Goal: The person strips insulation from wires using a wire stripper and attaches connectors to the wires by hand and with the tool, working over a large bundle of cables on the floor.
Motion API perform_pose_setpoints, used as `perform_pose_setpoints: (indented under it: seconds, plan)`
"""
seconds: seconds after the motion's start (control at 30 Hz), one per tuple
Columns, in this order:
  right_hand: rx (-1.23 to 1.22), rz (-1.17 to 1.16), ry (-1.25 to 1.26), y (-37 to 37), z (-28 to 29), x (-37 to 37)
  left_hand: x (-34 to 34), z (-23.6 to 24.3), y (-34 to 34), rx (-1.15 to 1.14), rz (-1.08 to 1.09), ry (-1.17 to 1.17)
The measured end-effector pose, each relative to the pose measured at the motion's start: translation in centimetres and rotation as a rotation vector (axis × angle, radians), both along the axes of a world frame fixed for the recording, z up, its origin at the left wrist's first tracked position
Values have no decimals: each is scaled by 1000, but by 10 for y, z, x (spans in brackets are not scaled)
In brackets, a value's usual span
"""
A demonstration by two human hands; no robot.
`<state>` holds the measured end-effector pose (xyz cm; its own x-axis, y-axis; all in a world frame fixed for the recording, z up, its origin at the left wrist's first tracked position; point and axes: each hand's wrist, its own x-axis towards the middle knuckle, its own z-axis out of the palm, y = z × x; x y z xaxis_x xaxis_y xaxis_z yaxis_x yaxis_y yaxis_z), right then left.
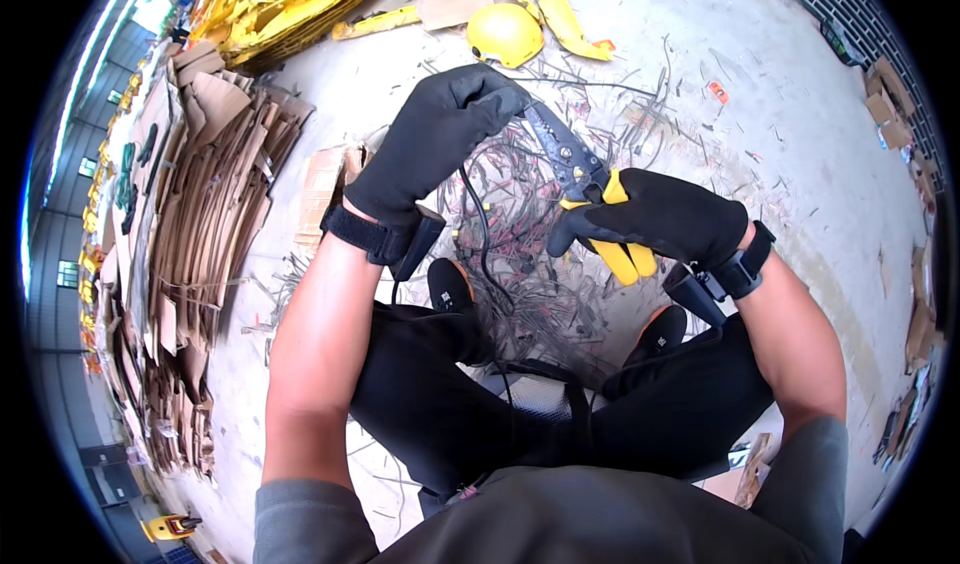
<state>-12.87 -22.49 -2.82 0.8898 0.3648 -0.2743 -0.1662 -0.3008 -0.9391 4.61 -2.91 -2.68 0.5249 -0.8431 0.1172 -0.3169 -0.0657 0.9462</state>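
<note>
At ten o'clock we see a stack of flattened cardboard (215,194). Near eleven o'clock, our left hand (438,129), in black glove, is closed on a black cable (484,234), which hangs below the palm. Cut wire scraps (540,309) cover the floor in the centre. At one o'clock are the wire strippers (566,156), their tip touching the left fingers; our gloved right hand (675,216), at two o'clock, grips their yellow handles.

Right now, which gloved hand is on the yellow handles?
The right hand: it grips the wire stripper by its yellow handles. The left hand is at the tool's tip, with a black cable hanging from it.
</note>
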Motion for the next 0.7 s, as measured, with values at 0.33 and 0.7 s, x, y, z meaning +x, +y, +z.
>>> perform_pose_setpoints:
  seconds: [0.33,0.7]
  plan:
    - [-371,-113,-59,-29,10,-2,14,-11,0,188,-66,-270]
    - [-253,46,351,-61,33,-59,-49,20,2,194,-480,-62]
